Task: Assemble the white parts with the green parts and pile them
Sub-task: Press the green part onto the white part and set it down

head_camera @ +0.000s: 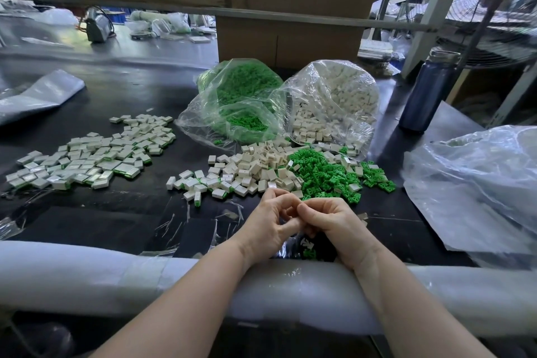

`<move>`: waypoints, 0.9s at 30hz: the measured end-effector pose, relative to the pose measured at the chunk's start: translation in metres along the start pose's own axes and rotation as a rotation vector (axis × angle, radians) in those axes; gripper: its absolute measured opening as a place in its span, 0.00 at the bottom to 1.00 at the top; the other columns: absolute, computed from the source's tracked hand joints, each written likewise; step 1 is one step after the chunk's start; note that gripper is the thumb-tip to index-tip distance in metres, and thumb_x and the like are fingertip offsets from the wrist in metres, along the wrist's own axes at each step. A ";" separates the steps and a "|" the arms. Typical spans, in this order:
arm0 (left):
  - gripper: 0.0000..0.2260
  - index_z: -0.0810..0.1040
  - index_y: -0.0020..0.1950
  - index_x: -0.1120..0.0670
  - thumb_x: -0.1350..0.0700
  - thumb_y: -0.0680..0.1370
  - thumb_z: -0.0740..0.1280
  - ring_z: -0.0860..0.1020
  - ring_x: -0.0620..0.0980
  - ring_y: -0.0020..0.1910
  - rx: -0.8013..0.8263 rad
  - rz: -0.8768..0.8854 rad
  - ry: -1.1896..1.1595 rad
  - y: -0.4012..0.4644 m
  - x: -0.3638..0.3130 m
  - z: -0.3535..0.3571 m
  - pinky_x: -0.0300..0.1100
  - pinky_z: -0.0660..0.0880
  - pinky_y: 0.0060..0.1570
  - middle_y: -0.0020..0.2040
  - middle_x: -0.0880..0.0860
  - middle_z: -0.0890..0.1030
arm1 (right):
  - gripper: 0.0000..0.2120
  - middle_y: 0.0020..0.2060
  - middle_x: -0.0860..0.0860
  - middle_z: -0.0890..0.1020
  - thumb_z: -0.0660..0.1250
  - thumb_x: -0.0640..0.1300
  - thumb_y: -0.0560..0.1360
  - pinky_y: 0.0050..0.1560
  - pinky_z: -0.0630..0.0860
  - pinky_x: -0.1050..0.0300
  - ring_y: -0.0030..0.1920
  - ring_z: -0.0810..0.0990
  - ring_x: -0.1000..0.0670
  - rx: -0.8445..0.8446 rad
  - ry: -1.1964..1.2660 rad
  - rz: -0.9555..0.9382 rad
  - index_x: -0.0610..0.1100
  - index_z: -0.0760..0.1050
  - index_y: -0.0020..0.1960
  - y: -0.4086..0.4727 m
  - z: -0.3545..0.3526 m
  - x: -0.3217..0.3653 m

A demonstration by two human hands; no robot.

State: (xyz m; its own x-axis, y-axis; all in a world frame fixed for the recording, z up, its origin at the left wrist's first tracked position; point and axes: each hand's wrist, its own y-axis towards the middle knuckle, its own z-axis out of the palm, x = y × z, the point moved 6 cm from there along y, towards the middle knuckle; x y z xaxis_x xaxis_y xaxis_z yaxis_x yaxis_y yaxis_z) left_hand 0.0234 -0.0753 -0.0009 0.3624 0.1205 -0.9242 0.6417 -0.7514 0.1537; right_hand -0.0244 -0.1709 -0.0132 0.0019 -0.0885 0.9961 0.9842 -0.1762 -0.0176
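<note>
My left hand (268,222) and my right hand (331,222) meet at the near middle of the black table, fingers curled and pinching together; what they hold is hidden between the fingertips. Just beyond them lie a heap of loose white parts (255,167) and a heap of loose green parts (322,174). A wide spread of assembled white-and-green pieces (96,154) lies to the left. A few green parts (309,250) lie under my right wrist.
Two clear bags stand behind the heaps, one of green parts (241,96), one of white parts (337,96). A dark blue bottle (424,93) stands at the right, crumpled plastic sheeting (476,183) beside it. Cardboard boxes (290,35) rise behind. A padded white edge (87,273) runs along the table's front.
</note>
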 end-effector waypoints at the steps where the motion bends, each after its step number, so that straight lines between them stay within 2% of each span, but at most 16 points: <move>1: 0.05 0.76 0.43 0.53 0.63 0.75 0.67 0.70 0.43 0.41 0.001 0.005 0.009 0.000 0.000 0.000 0.26 0.69 0.46 0.51 0.51 0.66 | 0.07 0.29 0.49 0.82 0.64 0.37 0.74 0.31 0.72 0.68 0.29 0.78 0.57 -0.003 0.000 -0.001 0.35 0.81 0.44 0.000 0.000 0.000; 6: 0.08 0.76 0.42 0.50 0.63 0.75 0.67 0.71 0.43 0.44 0.014 -0.002 0.006 0.001 0.002 0.001 0.32 0.72 0.52 0.52 0.52 0.66 | 0.08 0.30 0.47 0.81 0.64 0.36 0.75 0.30 0.73 0.67 0.29 0.78 0.55 -0.021 -0.011 0.009 0.34 0.81 0.44 0.000 -0.001 -0.002; 9: 0.09 0.75 0.41 0.49 0.63 0.75 0.67 0.70 0.41 0.43 0.019 0.001 0.023 0.001 0.001 0.002 0.28 0.70 0.49 0.51 0.51 0.66 | 0.09 0.33 0.42 0.80 0.65 0.38 0.74 0.31 0.73 0.66 0.31 0.77 0.52 -0.036 -0.028 0.014 0.32 0.80 0.45 0.001 -0.002 -0.003; 11: 0.08 0.76 0.42 0.50 0.63 0.75 0.67 0.70 0.40 0.43 0.008 0.005 0.008 0.001 0.002 0.001 0.27 0.70 0.48 0.51 0.51 0.66 | 0.11 0.33 0.44 0.81 0.65 0.41 0.73 0.32 0.73 0.66 0.32 0.77 0.52 -0.032 -0.022 0.007 0.33 0.81 0.45 0.000 0.000 -0.001; 13: 0.04 0.77 0.45 0.53 0.62 0.76 0.67 0.73 0.43 0.43 -0.013 0.000 -0.042 0.001 0.002 -0.001 0.30 0.72 0.46 0.51 0.53 0.67 | 0.12 0.31 0.48 0.81 0.65 0.45 0.73 0.31 0.73 0.66 0.31 0.78 0.55 -0.019 -0.026 -0.020 0.36 0.81 0.44 0.000 0.002 0.002; 16: 0.01 0.78 0.45 0.55 0.60 0.75 0.68 0.74 0.48 0.42 -0.087 -0.020 -0.055 0.003 0.005 -0.007 0.33 0.75 0.44 0.53 0.55 0.69 | 0.15 0.33 0.46 0.81 0.61 0.48 0.75 0.33 0.76 0.62 0.33 0.79 0.51 -0.075 -0.039 -0.046 0.36 0.80 0.46 0.001 0.001 0.003; 19: 0.01 0.78 0.46 0.57 0.61 0.75 0.68 0.72 0.46 0.41 -0.161 -0.041 -0.022 0.004 0.009 -0.012 0.29 0.73 0.43 0.52 0.52 0.69 | 0.08 0.35 0.45 0.83 0.63 0.41 0.76 0.31 0.76 0.64 0.34 0.82 0.51 -0.193 -0.007 -0.074 0.38 0.79 0.49 0.001 -0.008 0.003; 21: 0.03 0.78 0.46 0.60 0.60 0.75 0.68 0.72 0.47 0.41 -0.156 -0.052 -0.017 0.004 0.010 -0.012 0.29 0.73 0.42 0.52 0.51 0.69 | 0.04 0.35 0.46 0.83 0.65 0.35 0.75 0.31 0.76 0.64 0.34 0.83 0.51 -0.208 -0.017 -0.097 0.39 0.79 0.46 0.000 -0.010 0.005; 27: 0.03 0.77 0.44 0.59 0.60 0.75 0.68 0.71 0.45 0.38 -0.140 -0.062 0.027 0.002 0.007 -0.010 0.28 0.72 0.40 0.52 0.52 0.69 | 0.05 0.31 0.49 0.82 0.69 0.33 0.72 0.32 0.77 0.62 0.34 0.82 0.52 -0.216 -0.168 -0.126 0.41 0.78 0.39 -0.002 -0.010 0.008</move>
State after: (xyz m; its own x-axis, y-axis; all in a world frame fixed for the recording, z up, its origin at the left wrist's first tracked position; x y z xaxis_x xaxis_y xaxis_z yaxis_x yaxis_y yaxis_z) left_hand 0.0341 -0.0697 -0.0035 0.3360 0.1832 -0.9239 0.7507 -0.6445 0.1452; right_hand -0.0284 -0.1815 -0.0059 -0.0709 0.1072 0.9917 0.9183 -0.3812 0.1068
